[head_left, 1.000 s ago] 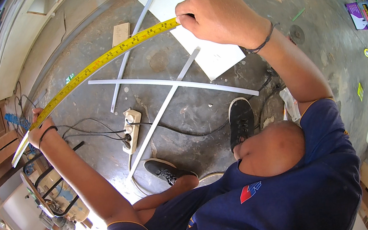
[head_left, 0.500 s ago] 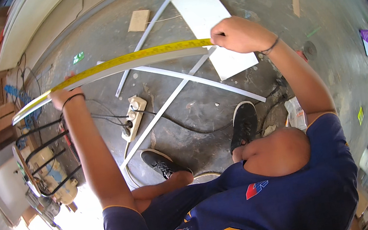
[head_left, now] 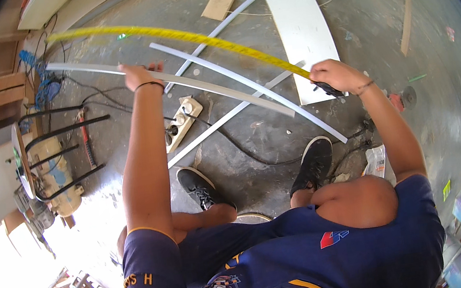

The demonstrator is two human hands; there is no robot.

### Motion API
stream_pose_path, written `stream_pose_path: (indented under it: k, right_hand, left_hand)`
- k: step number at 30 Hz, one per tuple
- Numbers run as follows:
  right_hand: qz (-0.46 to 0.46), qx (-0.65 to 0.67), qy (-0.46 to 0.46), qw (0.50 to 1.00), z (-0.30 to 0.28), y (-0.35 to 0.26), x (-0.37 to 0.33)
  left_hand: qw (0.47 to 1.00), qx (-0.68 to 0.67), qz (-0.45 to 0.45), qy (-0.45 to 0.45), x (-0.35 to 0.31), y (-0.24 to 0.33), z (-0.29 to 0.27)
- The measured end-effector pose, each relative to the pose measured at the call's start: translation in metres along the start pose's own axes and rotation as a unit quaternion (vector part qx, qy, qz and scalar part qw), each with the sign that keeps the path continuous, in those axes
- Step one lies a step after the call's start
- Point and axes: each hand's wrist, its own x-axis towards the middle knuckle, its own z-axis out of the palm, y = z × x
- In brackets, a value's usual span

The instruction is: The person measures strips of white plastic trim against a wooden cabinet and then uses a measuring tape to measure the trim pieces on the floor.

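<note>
My left hand is closed around a long, thin white strip, holding it above the floor at a slant. In my right hand is the black case of a tape measure. Its yellow blade is drawn out in a long arc to the far left, beyond the held strip and apart from it. Below lie more white strips, one crossing another on the floor. A third strip rests partly over a white board.
A power strip with plugs and black cables lies ahead of my feet. Farther off is a square wooden piece. To the left stand a beige machine with black bars and a drill. A wooden slat lies at right.
The tape blade has come away from the held strip and swung farther off. My right hand has moved right and nearer; my left hand has shifted right along with the strip.
</note>
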Motion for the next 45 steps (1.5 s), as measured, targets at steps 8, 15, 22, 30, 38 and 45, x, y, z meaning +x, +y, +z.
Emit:
stream_pose_path:
  k: [8, 15, 22, 30, 38, 45]
  right_hand:
    - [0.096, 0.034, 0.018, 0.995, 0.024, 0.044, -0.023]
    - [0.116, 0.021, 0.044, 0.992, 0.020, 0.057, -0.028]
    - [0.123, 0.005, 0.044, 0.991, 0.015, 0.055, -0.031]
    - [0.098, 0.019, 0.021, 0.995, 0.020, 0.086, -0.049]
    - [0.097, 0.071, 0.005, 0.993, 0.028, 0.103, -0.063]
    - [0.094, 0.013, -0.009, 0.995, 0.035, 0.081, -0.052]
  left_hand:
    - [0.977, 0.196, -0.079, 0.015, 0.062, -0.098, -0.073]
    - [0.757, 0.554, 0.347, 0.023, 0.009, -0.132, -0.045]
    - [0.788, 0.594, 0.114, -0.111, -0.018, -0.188, -0.017]
    - [0.934, 0.325, -0.086, -0.121, -0.024, -0.201, -0.006]
    - [0.975, -0.061, -0.126, -0.170, 0.007, -0.133, 0.016]
    - [0.973, -0.109, -0.118, -0.165, 0.011, -0.109, 0.013]
